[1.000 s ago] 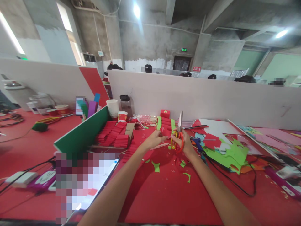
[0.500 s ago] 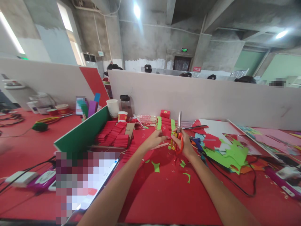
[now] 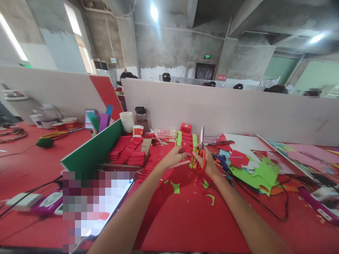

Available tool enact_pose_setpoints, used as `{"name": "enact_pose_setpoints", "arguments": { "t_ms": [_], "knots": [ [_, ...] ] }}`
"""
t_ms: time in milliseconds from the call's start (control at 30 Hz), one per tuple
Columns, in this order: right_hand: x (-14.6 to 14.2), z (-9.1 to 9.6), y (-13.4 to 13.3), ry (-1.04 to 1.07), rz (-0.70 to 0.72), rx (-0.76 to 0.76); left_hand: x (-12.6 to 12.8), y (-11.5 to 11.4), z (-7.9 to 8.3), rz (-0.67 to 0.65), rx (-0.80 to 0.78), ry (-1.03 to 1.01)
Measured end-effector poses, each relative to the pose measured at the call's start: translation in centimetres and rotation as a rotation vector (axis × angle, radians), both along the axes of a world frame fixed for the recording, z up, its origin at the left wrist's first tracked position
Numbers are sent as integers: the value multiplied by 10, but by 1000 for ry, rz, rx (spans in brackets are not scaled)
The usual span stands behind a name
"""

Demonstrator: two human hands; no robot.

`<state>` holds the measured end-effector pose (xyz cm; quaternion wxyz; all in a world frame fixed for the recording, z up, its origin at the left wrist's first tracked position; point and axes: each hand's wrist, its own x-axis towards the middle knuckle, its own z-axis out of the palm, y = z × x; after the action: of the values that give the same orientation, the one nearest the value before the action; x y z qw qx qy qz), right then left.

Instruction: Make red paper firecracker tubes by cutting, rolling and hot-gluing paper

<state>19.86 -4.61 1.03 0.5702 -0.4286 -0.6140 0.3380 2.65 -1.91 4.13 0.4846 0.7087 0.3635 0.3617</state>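
Note:
My right hand (image 3: 209, 163) is wrapped round a pair of scissors (image 3: 202, 137) with orange handles, blades pointing up and away. Close by on the left, my left hand (image 3: 173, 157) has its fingers bent in a pinch; what lies between them is too small to make out. A small yellow-green piece (image 3: 193, 163) shows between the two hands, partly covered by the fingers. Just beyond them lies a bundle of red pieces with green strips (image 3: 179, 138). Green scraps (image 3: 176, 187) lie on the red tabletop (image 3: 180, 225) nearer to me.
Rows of folded red pieces (image 3: 127, 150) and a paper cup (image 3: 138, 131) are at left, beside a green divider (image 3: 90, 150). A phone (image 3: 116, 201) lies near my left forearm. Green sheets with cut-outs (image 3: 256, 173) and a black cable (image 3: 265, 204) are at right.
My hands and the scissors have shifted only very slightly. A blurred shape at the far left edge of the table is gone from view.

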Motion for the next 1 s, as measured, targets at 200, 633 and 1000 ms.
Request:
{"name": "enact_pose_setpoints", "arguments": {
  "t_ms": [200,633,1000],
  "knots": [
    [0,-4,2,28,24,-10,1,0,-1,7,3,8],
    [-1,-6,4,29,-10,1,-2,3,0,33,89,120],
    [5,1,4,65,-1,-4,-2,2,-1,32,56,98]
  ]
}}
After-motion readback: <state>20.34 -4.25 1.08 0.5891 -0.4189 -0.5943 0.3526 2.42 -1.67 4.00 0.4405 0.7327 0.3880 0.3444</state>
